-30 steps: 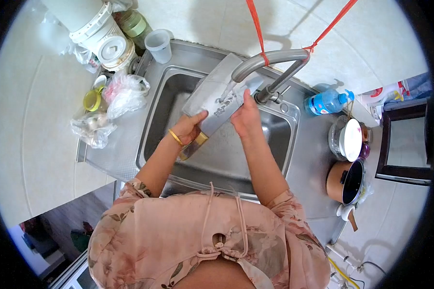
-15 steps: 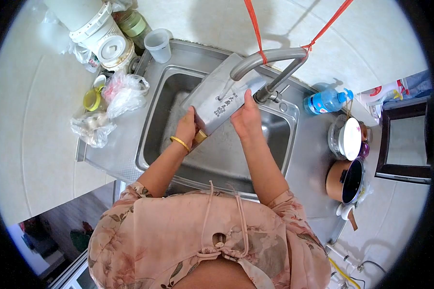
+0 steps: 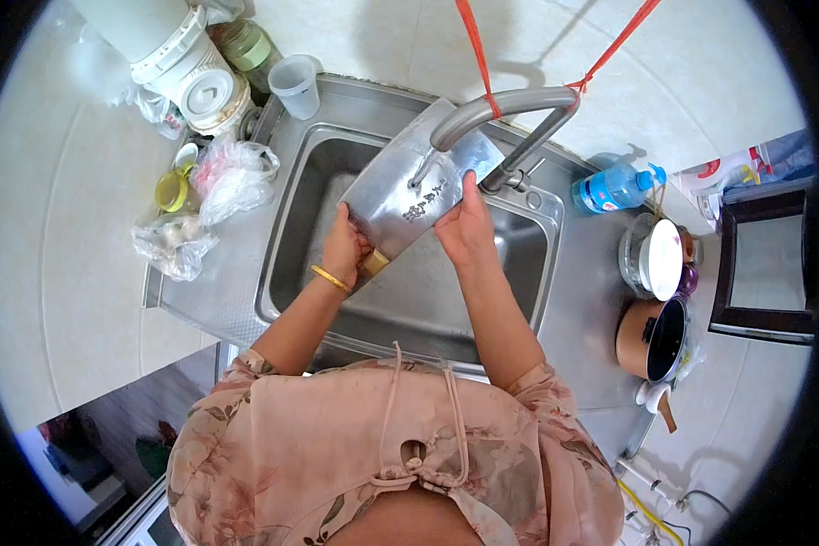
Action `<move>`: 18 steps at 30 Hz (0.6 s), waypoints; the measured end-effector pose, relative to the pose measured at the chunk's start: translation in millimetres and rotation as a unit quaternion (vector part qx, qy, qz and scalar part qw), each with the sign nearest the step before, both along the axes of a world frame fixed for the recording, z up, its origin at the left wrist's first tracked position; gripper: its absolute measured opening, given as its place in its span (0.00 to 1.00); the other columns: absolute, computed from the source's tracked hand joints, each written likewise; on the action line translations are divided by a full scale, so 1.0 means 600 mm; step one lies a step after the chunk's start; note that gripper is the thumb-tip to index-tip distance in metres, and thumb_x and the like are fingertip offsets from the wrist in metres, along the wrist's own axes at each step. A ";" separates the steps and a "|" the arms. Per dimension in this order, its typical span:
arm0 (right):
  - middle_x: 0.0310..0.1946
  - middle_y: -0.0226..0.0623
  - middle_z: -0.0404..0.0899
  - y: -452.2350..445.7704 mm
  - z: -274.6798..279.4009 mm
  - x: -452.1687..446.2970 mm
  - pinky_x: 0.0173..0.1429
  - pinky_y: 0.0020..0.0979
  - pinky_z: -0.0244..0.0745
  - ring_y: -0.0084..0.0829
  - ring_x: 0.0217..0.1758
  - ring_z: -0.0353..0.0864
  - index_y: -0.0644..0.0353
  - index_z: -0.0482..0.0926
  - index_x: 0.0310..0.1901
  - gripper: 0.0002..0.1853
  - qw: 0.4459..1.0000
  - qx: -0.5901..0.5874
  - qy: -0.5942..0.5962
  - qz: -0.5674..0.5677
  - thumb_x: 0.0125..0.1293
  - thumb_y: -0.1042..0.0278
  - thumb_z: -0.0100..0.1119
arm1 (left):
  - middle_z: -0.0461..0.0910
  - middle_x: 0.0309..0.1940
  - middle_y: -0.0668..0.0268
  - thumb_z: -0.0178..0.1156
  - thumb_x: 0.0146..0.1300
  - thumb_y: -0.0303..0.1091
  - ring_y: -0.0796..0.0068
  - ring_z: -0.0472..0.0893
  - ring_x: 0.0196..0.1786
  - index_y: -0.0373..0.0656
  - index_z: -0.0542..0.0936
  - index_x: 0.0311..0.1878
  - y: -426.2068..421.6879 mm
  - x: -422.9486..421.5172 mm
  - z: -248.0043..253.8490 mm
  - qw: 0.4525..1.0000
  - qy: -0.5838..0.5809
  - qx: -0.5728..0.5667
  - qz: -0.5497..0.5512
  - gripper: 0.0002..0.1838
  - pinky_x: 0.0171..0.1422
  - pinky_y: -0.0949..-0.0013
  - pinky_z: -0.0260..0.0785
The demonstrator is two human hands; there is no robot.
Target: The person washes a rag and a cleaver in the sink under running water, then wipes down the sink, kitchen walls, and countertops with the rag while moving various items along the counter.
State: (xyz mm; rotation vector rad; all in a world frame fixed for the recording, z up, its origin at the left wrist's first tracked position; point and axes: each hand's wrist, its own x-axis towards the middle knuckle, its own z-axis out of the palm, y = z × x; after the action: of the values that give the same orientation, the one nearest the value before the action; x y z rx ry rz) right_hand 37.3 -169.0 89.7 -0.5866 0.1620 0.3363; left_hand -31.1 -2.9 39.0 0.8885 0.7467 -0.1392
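A broad cleaver with dark lettering on its blade lies tilted across the sink, under the tap. A thin stream of water lands on its flat face. My left hand, with a gold bangle on the wrist, is closed around the handle end, beside a brass-coloured collar; the handle itself is mostly hidden. On the other side, my right hand grips the blade's near edge, thumb on the upper face and fingers underneath out of sight. The curved metal tap hangs directly above the blade.
The steel sink surrounds the hands. Red cord is tied to the tap. At left are plastic bags and a clear plastic cup. To the right stand a blue bottle, a white bowl and a copper-coloured pot.
My left hand has shifted slightly left, and the blade has turned a little with it. Its face now looks wetter and shinier under the stream. My right hand has hardly moved.
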 end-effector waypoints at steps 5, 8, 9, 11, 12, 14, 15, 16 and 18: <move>0.52 0.33 0.74 0.000 -0.002 -0.001 0.62 0.40 0.65 0.32 0.56 0.73 0.57 0.68 0.54 0.19 1.000 0.009 0.003 0.025 0.70 0.54 0.43 | 0.75 0.28 0.65 0.37 0.65 0.63 0.74 0.73 0.27 0.43 0.73 0.43 -0.011 0.005 0.088 0.999 0.005 -0.048 0.015 0.31 0.34 0.73 0.64; 0.52 0.33 0.74 0.002 -0.003 -0.001 0.62 0.41 0.65 0.32 0.56 0.73 0.57 0.68 0.54 0.19 1.000 0.004 0.003 0.013 0.70 0.54 0.43 | 0.77 0.33 0.64 0.37 0.64 0.66 0.73 0.74 0.30 0.42 0.72 0.48 0.008 0.001 0.039 0.999 0.002 -0.033 -0.031 0.34 0.37 0.72 0.65; 0.52 0.33 0.74 0.002 -0.001 -0.001 0.62 0.40 0.65 0.32 0.56 0.73 0.57 0.69 0.54 0.19 1.000 0.007 0.007 0.013 0.70 0.54 0.43 | 0.77 0.30 0.64 0.37 0.63 0.67 0.73 0.74 0.28 0.41 0.73 0.45 0.008 0.002 0.036 0.999 0.017 -0.010 -0.033 0.35 0.35 0.71 0.66; 0.52 0.33 0.75 0.004 0.001 -0.002 0.62 0.40 0.65 0.32 0.56 0.73 0.57 0.69 0.54 0.19 1.000 0.011 0.008 0.013 0.70 0.54 0.43 | 0.76 0.26 0.64 0.38 0.62 0.68 0.74 0.74 0.25 0.40 0.74 0.41 0.009 0.004 0.022 0.999 0.034 0.022 -0.028 0.36 0.33 0.72 0.66; 0.52 0.33 0.75 0.004 0.001 -0.002 0.63 0.40 0.65 0.32 0.56 0.73 0.57 0.69 0.54 0.19 1.000 0.012 0.004 0.013 0.70 0.54 0.43 | 0.76 0.26 0.64 0.39 0.62 0.68 0.74 0.73 0.25 0.39 0.75 0.40 0.009 0.005 0.010 0.999 0.036 0.031 -0.020 0.36 0.32 0.73 0.66; 0.52 0.33 0.75 0.005 0.003 -0.004 0.63 0.40 0.65 0.32 0.56 0.73 0.58 0.69 0.55 0.19 1.000 0.009 0.005 0.009 0.70 0.55 0.43 | 0.75 0.25 0.65 0.42 0.62 0.67 0.76 0.72 0.24 0.39 0.75 0.39 0.012 0.004 -0.008 0.998 0.029 0.053 -0.022 0.34 0.30 0.74 0.65; 0.52 0.34 0.75 0.005 0.004 -0.004 0.63 0.40 0.65 0.32 0.56 0.73 0.58 0.69 0.55 0.19 1.000 0.006 0.009 0.006 0.70 0.55 0.43 | 0.74 0.25 0.65 0.44 0.62 0.65 0.76 0.72 0.24 0.38 0.75 0.38 0.015 0.001 -0.007 0.997 0.021 0.067 -0.032 0.33 0.29 0.75 0.65; 0.52 0.34 0.75 0.006 0.004 -0.004 0.63 0.39 0.65 0.32 0.57 0.73 0.58 0.68 0.55 0.19 1.000 0.003 0.013 0.004 0.70 0.55 0.43 | 0.74 0.24 0.66 0.46 0.62 0.63 0.77 0.71 0.23 0.38 0.75 0.37 0.016 -0.001 -0.005 0.996 0.012 0.082 -0.041 0.31 0.28 0.76 0.64; 0.52 0.34 0.75 0.004 -0.003 -0.003 0.64 0.40 0.64 0.32 0.57 0.73 0.58 0.68 0.55 0.19 1.000 0.013 0.023 0.004 0.70 0.56 0.43 | 0.74 0.25 0.67 0.51 0.62 0.60 0.78 0.71 0.24 0.38 0.75 0.38 0.005 -0.001 0.020 0.997 0.006 0.077 -0.023 0.29 0.29 0.76 0.64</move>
State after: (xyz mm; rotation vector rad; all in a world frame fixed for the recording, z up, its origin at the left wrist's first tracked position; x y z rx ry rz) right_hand 35.7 -166.5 87.8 -0.5552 0.1991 0.3586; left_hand -32.0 0.1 51.2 1.0534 0.7563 -0.1296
